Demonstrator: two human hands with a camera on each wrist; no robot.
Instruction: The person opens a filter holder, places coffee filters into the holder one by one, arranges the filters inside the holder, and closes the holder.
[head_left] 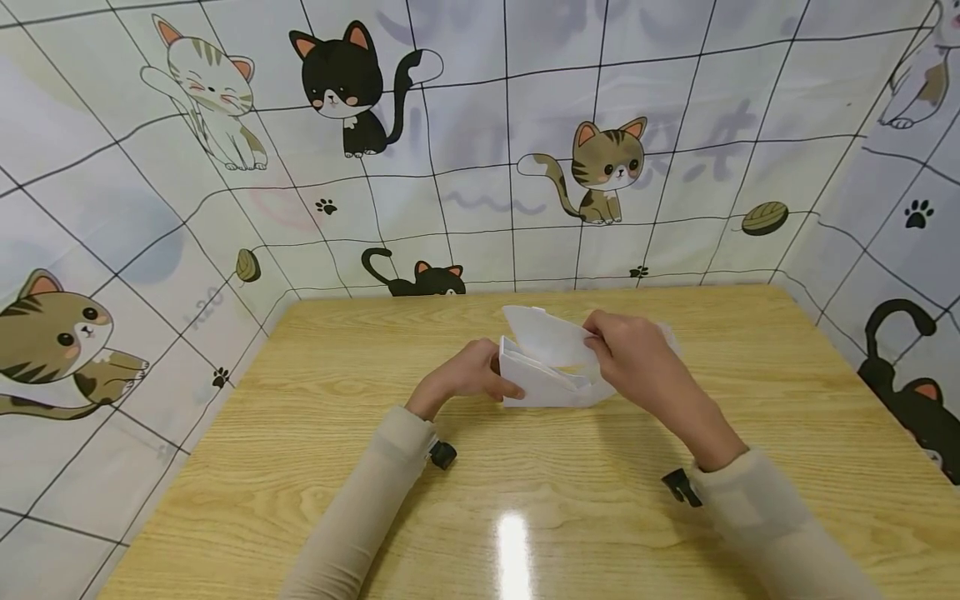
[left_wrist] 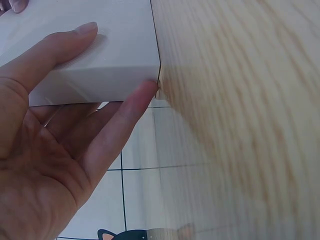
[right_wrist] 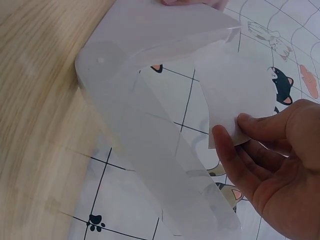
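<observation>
A small white box (head_left: 543,392) stands on the table in the head view, its upper side open. At its left end my left hand (head_left: 474,371) grips it; in the left wrist view the thumb lies across one face of the box (left_wrist: 120,45) and other fingers reach behind. Between thumb and fingertips, my right hand (head_left: 637,354) pinches the edge of a thin white sheet (head_left: 547,337), tilted above the opening. The right wrist view shows a long translucent lid (right_wrist: 155,150) swung out from a round corner of the box. Whether the sheet's lower edge is still inside is hidden.
The wood-grain table (head_left: 337,350) lies beneath both forearms. Behind it and along both sides hangs a white cloth (head_left: 472,125) printed with cats and grid lines. A black clip (head_left: 442,454) sits at the left cuff, another black clip (head_left: 681,487) at the right.
</observation>
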